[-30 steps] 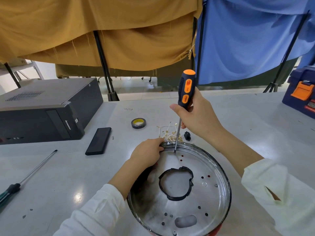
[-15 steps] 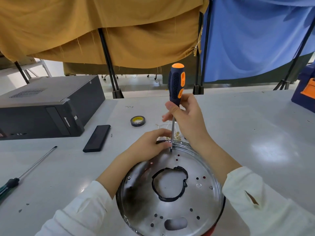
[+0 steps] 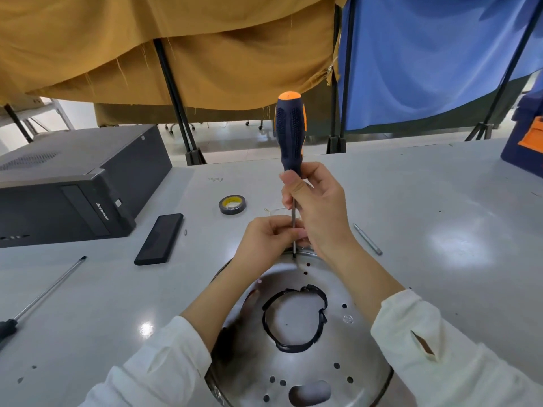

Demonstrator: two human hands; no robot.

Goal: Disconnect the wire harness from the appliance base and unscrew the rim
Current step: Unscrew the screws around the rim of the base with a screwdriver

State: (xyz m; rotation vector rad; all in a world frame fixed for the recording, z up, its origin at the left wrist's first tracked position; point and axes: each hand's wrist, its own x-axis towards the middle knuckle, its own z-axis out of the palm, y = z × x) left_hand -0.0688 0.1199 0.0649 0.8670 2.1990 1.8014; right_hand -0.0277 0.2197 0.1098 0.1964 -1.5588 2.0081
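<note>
The round metal appliance base (image 3: 302, 374) lies in front of me, its plate pierced with holes and bearing a black ring (image 3: 293, 318). My left hand (image 3: 264, 245) grips the base's far rim (image 3: 305, 251). My right hand (image 3: 317, 212) pinches the low end of a black-and-orange screwdriver (image 3: 289, 133), which stands upright. Its tip meets the plate right at the far rim, between my two hands. A bit of thin pale wire (image 3: 273, 210) shows behind my hands; the rest is hidden.
A black computer case (image 3: 67, 186) stands at the left, with a black flat bar (image 3: 160, 238) and a tape roll (image 3: 232, 204) near it. A long screwdriver (image 3: 41, 298) lies at the left edge, a metal rod (image 3: 368, 239) at the right, a blue toolbox (image 3: 526, 142) far right.
The screwdriver has gone from tilted to upright. My right hand has slid down from the handle's middle to its low end and shaft. The base sits nearer the middle of view.
</note>
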